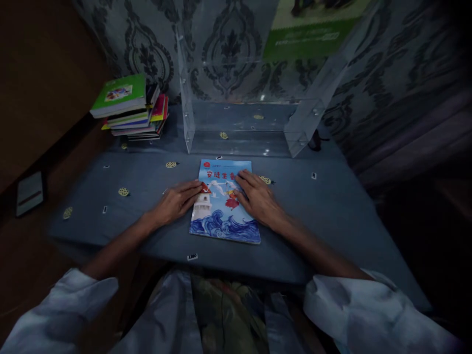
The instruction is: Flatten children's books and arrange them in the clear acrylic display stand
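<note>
A blue picture book (230, 223) with red Chinese characters, a white lighthouse and dark blue waves on its cover lies closed and flat near the front edge of the table. My left hand (176, 200) rests at the book's left edge, fingertips touching the cover beside the lighthouse's red roof. My right hand (260, 199) lies over the book's right edge, its fingers stretched out on the cover and hiding part of the title. Neither hand grips anything.
The table (313, 216) has a blue patterned cloth. At the back left stands a stack of books (129, 115), a green one on top. A clear acrylic stand (236, 142) is behind the blue book, with a green-and-cream book (309, 39) high on it. A phone-like device (30, 193) lies far left.
</note>
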Demonstrator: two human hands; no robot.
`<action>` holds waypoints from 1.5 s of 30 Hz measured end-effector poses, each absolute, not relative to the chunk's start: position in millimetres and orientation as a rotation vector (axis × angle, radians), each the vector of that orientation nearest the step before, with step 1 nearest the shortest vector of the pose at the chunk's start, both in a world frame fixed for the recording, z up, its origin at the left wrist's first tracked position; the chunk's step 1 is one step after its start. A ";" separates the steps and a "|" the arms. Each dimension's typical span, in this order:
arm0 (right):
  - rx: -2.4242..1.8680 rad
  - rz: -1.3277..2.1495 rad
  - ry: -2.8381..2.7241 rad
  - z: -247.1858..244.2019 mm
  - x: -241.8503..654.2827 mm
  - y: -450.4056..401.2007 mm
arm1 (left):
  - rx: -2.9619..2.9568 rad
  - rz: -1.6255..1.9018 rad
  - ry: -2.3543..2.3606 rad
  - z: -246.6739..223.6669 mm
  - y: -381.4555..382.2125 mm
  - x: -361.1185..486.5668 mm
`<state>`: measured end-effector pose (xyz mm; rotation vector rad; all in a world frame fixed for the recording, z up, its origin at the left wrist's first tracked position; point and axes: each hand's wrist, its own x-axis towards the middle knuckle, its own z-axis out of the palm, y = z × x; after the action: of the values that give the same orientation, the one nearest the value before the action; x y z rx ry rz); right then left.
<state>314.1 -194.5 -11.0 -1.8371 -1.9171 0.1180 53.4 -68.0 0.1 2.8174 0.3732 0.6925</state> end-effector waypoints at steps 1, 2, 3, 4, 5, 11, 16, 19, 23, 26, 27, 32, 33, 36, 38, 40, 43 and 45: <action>-1.831 0.124 -1.923 -10.2 310.4 -197.3 | 2.822 0.703 0.353 1.5 -75.7 48.5; -1.820 0.126 -1.929 -9.9 306.6 -200.3 | 2.831 0.712 0.329 2.9 -83.5 43.6; -1.803 0.124 -1.937 -9.9 302.8 -203.6 | 2.844 0.714 0.310 4.4 -91.4 38.6; -1.781 0.120 -1.945 -10.4 298.9 -207.1 | 2.860 0.709 0.295 5.8 -99.1 33.8; -1.756 0.116 -1.955 -11.2 295.0 -210.7 | 2.875 0.699 0.283 7.4 -106.8 29.1; -1.601 0.130 -2.097 -12.1 267.4 -232.5 | 2.934 0.624 0.243 14.9 -144.9 8.1; -1.419 0.278 -2.316 1.0 240.1 -235.0 | 2.966 0.664 0.242 12.9 -156.9 3.0; -1.337 0.376 -2.396 9.5 231.2 -225.7 | 2.960 0.715 0.232 11.3 -157.7 4.5; -1.303 0.434 -2.434 15.1 231.9 -201.9 | 2.982 0.728 0.225 12.6 -158.3 7.0; -1.361 0.427 -2.430 14.6 237.5 -177.8 | 2.979 0.721 0.229 14.2 -159.1 7.5; -1.392 0.418 -2.420 13.7 240.3 -169.3 | 2.972 0.716 0.235 14.5 -159.4 7.5; -1.566 0.351 -2.286 3.6 269.1 -131.6 | 2.939 0.734 0.274 14.6 -161.7 8.4; -1.609 0.332 -2.243 0.7 278.8 -126.7 | 2.937 0.745 0.281 14.4 -162.3 8.8; -1.722 0.263 -2.113 -8.9 311.7 -121.4 | 2.937 0.776 0.292 14.1 -163.3 9.7; -1.792 0.231 -2.050 -14.6 331.7 -126.2 | 2.938 0.784 0.292 14.2 -163.3 10.0; -1.850 0.211 -2.008 -18.4 344.7 -136.0 | 2.932 0.774 0.294 14.3 -162.9 9.9; -1.909 0.167 -1.975 -19.2 345.2 -153.6 | 2.912 0.753 0.324 13.5 -162.2 9.5; -1.886 0.133 -2.004 -16.6 332.9 -163.1 | 2.909 0.766 0.334 12.4 -162.0 9.2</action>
<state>332.9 -163.1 -16.6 -1.8863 -2.0036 0.1330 9.2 -162.0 12.4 2.9089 0.3339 0.7656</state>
